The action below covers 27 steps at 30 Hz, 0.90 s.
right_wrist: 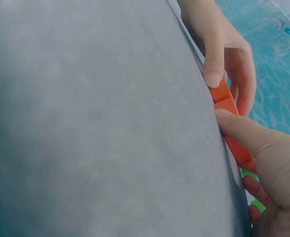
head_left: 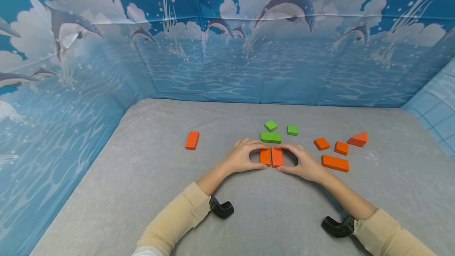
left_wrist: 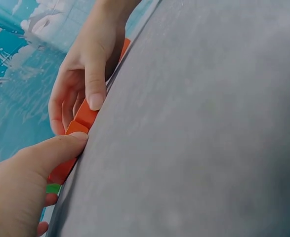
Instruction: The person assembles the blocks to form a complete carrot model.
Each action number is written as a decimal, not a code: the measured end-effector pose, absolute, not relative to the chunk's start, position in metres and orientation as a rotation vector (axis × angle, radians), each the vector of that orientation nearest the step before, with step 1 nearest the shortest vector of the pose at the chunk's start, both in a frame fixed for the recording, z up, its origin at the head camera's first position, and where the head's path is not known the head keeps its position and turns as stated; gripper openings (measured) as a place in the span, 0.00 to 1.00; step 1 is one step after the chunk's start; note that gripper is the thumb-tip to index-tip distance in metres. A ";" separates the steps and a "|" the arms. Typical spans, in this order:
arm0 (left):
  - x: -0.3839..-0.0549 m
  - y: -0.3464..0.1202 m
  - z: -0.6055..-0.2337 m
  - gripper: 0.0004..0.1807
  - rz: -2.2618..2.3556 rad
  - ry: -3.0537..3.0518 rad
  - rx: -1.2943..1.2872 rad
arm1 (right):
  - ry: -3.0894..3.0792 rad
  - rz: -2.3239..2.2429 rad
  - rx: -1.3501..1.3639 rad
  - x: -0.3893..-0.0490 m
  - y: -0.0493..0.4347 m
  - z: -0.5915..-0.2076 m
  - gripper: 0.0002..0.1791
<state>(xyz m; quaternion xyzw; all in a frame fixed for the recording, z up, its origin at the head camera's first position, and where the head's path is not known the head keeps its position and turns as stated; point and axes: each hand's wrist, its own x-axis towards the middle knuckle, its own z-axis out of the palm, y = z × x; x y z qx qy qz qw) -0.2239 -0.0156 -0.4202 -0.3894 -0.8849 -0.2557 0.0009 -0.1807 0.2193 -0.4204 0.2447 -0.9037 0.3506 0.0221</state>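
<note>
Two orange rectangular blocks lie side by side on the grey cloth in the head view, long sides facing each other with a thin gap. My left hand [head_left: 245, 155] pinches the left orange block [head_left: 264, 157] between thumb and fingers at its near and far ends. On the other side, my right hand [head_left: 301, 162] grips the right orange block [head_left: 277, 158] the same way. Just beyond them lies a long green block [head_left: 271, 137]. In the left wrist view the left thumb [left_wrist: 68, 145] presses a block's near end; the right wrist view shows the right thumb [right_wrist: 238, 126] doing likewise.
Farther back are a green block [head_left: 271, 125] and a green square block [head_left: 292, 130]. To the right lie a long orange block [head_left: 335, 163], two small orange blocks [head_left: 321, 144] and an orange triangular block [head_left: 358, 139]. Another orange block [head_left: 192, 140] lies to the left.
</note>
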 end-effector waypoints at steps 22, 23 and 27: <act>-0.223 -0.013 -0.420 0.33 -0.815 -2.818 -1.245 | -2.780 1.102 0.750 -0.181 0.219 -0.422 0.33; -0.224 -0.013 -0.420 0.33 -0.825 -2.814 -1.248 | -2.779 1.102 0.750 -0.182 0.219 -0.422 0.33; -0.228 -0.022 -0.412 0.35 -0.919 -2.782 -1.240 | -2.780 1.098 0.748 -0.182 0.219 -0.423 0.33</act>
